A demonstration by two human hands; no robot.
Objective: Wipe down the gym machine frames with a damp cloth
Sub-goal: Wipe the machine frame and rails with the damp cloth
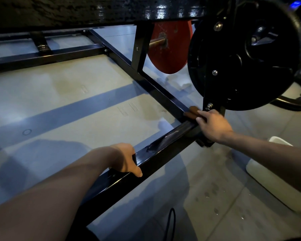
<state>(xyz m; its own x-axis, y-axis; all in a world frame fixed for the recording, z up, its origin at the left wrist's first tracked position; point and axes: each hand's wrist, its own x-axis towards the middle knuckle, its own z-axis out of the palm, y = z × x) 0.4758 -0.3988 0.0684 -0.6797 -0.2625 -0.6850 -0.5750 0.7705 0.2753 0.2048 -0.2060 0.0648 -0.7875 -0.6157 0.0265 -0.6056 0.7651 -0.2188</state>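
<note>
One brown cloth (192, 112) lies on the black frame (156, 87), at about 3 o'clock from the middle of the view, just at the foot of an upright post where two rails meet. The right hand (213, 125) covers its near end and presses it onto the rail, fingers bent over the cloth; only the far part of the cloth shows past the fingertips. The left hand (127, 159) is at about 6 o'clock, lower on the near rail (163, 148), and grips it with the thumb on the near face and the fingers curled over the top edge. Between the two hands the top of this rail shines with wet streaks. The frame goes on from the cloth toward 11 o'clock as a long diagonal bar, with cross bars that branch off toward 9 o'clock. Directly above the right hand, at about 2 o'clock, a large black plate (247, 54) hangs on the post. To its left, at about 12 o'clock, a red plate (170, 47) sits on a metal pin. The floor (68, 108) is pale grey with a darker stripe across it, and small dark drops mark it at about 5 o'clock. A white tub (271, 181) stands on the floor at 4 o'clock, partly hidden under the right forearm. A thin black cable (171, 221) lies at the bottom edge.
</note>
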